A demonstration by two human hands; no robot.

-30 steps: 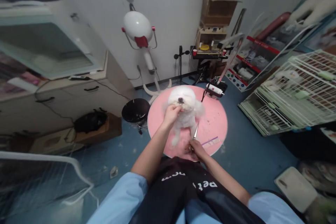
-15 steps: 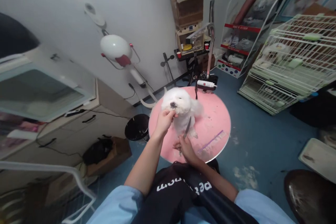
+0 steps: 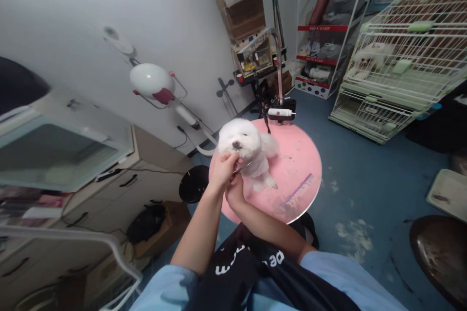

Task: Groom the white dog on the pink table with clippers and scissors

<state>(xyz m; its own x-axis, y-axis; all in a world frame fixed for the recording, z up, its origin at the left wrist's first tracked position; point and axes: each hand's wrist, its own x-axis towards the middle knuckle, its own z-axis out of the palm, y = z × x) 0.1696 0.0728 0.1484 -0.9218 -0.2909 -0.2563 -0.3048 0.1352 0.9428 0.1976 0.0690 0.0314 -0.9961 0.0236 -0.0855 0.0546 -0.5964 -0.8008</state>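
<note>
A fluffy white dog point(image 3: 240, 140) sits on the round pink table point(image 3: 299, 155), facing me. My left hand point(image 3: 225, 167) is closed on the fur under its chin. Just below and to the right, my right hand point(image 3: 234, 189) is closed round the scissors point(image 3: 243, 167), whose thin blades show near the dog's chest. The handles are mostly hidden by my fingers. A purple comb point(image 3: 297, 191) lies at the table's right front part.
A white bottle point(image 3: 280, 112) rests on a black holder at the table's back edge, beside the grooming arm point(image 3: 280, 68). A black bowl point(image 3: 193, 183) stands left of the table. At the right, a wire cage point(image 3: 401, 68) holds another white dog.
My right hand has moved up and left with the scissors, from low over the table to beside my left hand. The dog's head is more upright. The whole view has shifted.
</note>
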